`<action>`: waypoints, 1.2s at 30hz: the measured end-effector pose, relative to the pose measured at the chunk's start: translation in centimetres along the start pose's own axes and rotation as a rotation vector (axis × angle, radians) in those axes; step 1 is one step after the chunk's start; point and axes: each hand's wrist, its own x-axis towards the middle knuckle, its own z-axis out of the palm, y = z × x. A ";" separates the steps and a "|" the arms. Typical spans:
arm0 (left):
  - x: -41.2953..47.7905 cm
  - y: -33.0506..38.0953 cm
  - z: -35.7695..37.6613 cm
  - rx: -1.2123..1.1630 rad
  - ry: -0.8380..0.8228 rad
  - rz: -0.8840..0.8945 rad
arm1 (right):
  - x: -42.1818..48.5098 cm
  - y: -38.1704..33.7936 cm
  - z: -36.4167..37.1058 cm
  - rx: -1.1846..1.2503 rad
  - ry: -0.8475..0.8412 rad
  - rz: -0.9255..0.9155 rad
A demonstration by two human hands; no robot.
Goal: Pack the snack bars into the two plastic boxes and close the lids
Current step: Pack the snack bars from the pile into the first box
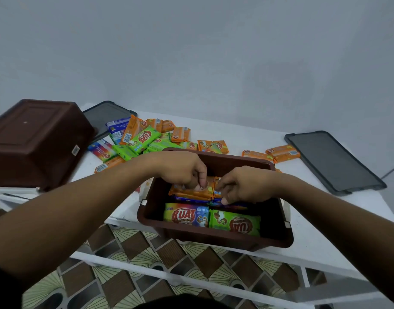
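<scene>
White table (325,230) carries two brown boxes (213,238), lids (332,161), snack bars (144,137).

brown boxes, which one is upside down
The brown box at far left, bottom up and empty-handed; the other box sits open, both hands inside it.

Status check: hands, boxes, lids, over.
Both hands, left hand and right hand, in open box on orange bars. Second box upside down. Lids off. Loose bars remain.

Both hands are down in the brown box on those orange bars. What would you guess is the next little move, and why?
Probably press the orange bars flat into the open box and let go, then reach for the loose pile behind. Both the left hand and right hand are fingering them, and many bars remain on the table.
</scene>
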 end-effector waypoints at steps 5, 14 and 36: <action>-0.1 -1.1 0.3 0.010 0.062 0.032 | 1.2 -0.8 -0.1 0.047 0.096 0.009; -2.6 -3.3 -2.8 -0.180 0.319 0.094 | 3.0 -3.5 -2.8 0.209 0.408 -0.070; -2.9 -18.8 -7.4 0.059 0.633 -0.225 | 20.6 -9.5 -6.3 0.038 0.547 0.031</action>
